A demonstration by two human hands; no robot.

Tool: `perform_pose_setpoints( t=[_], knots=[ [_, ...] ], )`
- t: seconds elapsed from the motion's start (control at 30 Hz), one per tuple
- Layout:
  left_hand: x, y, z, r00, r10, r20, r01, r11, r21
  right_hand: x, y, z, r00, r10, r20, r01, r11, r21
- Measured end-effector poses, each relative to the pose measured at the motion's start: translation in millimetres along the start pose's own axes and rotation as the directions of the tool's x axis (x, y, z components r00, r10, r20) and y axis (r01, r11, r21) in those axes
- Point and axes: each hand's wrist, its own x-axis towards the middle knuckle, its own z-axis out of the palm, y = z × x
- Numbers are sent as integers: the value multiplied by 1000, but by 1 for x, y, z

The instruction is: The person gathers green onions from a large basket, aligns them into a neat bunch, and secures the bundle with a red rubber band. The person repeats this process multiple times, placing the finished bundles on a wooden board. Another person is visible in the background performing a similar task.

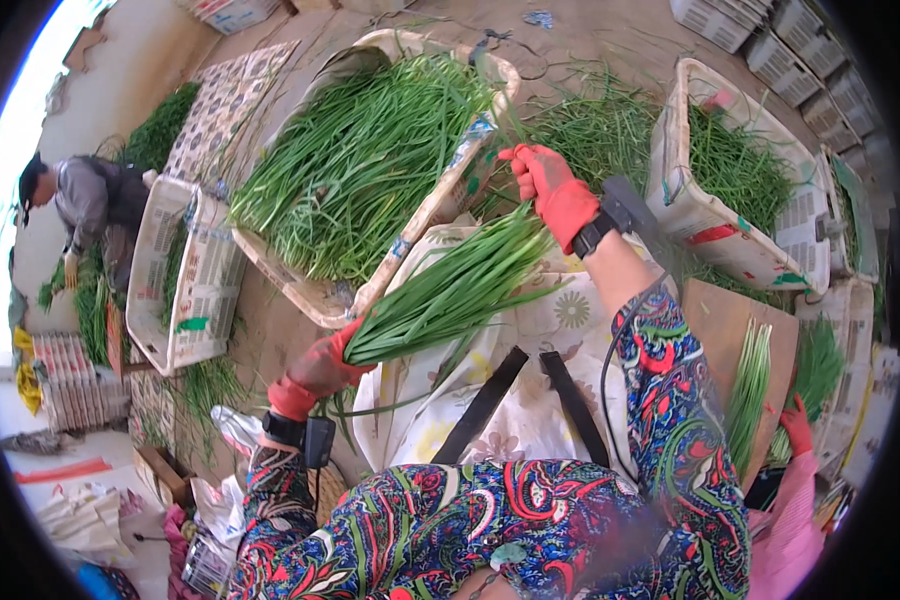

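Observation:
My left hand (319, 371), in a red glove, is closed around one end of a bundle of long green leafy stalks, which look like garlic chives (450, 289). The bundle lies slantwise above my floral apron (570, 307), its other end below my right hand. My right hand (544, 184), also red-gloved, is raised by the crate's corner with its fingers bent together; a few thin green strands show at the fingertips. Beyond the bundle a large white plastic crate (420, 247) stands tilted, heaped with loose chives (367, 157).
Another white crate of greens (742, 202) stands at the right, beside a board (705, 315) bearing a chive bundle (750, 390). A co-worker's red-gloved hand (797, 426) is at lower right. At far left a person (90, 195) bends over greens near a white crate (184, 277). Loose greens (600, 124) litter the floor.

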Motion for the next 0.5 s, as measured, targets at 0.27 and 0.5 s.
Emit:
perform_pose_setpoints(
  t=[0.27, 0.5],
  knots=[
    [4, -33, -1, 993, -98, -70, 100, 994, 36, 0, -80, -165, 808, -571, 146, 426, 395, -814],
    [-2, -18, 32, 911, 299, -286, -55, 773, 632, -132, 134, -96, 813, 580, 58, -501, 645, 578]
  ],
)
